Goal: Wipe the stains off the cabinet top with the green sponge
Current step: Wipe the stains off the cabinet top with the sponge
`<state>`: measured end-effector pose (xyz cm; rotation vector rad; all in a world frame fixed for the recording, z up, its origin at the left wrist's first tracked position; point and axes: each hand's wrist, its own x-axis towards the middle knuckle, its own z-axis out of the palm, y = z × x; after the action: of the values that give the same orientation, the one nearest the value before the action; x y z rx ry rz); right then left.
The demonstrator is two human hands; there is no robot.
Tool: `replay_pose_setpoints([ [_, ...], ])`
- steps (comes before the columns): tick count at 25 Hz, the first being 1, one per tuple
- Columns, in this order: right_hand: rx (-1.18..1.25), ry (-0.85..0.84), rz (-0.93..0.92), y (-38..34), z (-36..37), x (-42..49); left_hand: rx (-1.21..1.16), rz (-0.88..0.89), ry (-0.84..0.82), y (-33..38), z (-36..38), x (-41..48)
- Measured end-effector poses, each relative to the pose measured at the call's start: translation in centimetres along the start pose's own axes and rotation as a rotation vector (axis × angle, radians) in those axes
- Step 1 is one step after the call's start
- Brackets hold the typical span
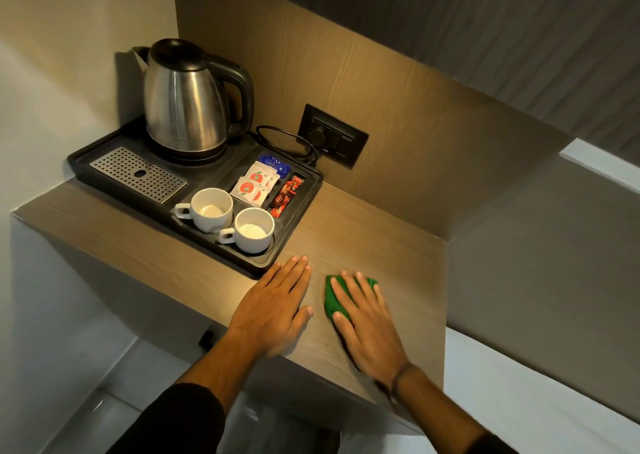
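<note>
The green sponge point(333, 298) lies on the wooden cabinet top point(398, 263) near its front right part. My right hand point(367, 322) rests flat on top of the sponge, fingers spread over it, so most of the sponge is hidden. My left hand point(273, 304) lies flat on the cabinet top just left of the sponge, fingers together, holding nothing; its fingertips are close to the tray's front corner. I can make out no distinct stains on the wood.
A black tray point(104, 173) fills the left of the top, carrying a steel kettle point(187, 107), two white cups point(211, 209) point(252, 230) and sachets point(254, 185). A wall socket point(332, 136) with a plugged cord sits behind. The cabinet's front edge runs under my wrists.
</note>
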<state>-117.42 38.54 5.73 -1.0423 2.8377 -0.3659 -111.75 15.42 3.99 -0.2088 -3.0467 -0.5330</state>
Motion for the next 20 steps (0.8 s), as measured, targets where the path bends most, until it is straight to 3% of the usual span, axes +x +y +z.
replay_pose_setpoints([
  [2, -0.006, -0.007, 0.013, 2.4, -0.9, -3.4, 0.004, 0.0, 0.002, 0.0, 0.1, -0.1],
  [6, 0.003, 0.019, 0.222, 2.2, -2.5, 0.8, 0.002, 0.006, -0.012, -0.1, 0.2, 0.0],
  [11, -0.025, -0.04, 0.037, -1.8, 0.6, -5.6, 0.022, 0.017, 0.004, -0.1, 0.1, -0.1],
  [13, -0.065, -0.042, 0.073, 0.9, -0.7, -8.0, 0.015, 0.019, -0.006, 0.0, 0.0, -0.1],
  [17, -0.031, 0.03, 0.282, 2.1, -2.5, -2.6, -0.001, 0.017, -0.013, -0.1, 0.0, 0.0],
  [20, -0.023, 0.011, 0.151, -1.2, -0.1, -3.4, 0.014, 0.017, -0.001, -0.2, 0.2, 0.0],
])
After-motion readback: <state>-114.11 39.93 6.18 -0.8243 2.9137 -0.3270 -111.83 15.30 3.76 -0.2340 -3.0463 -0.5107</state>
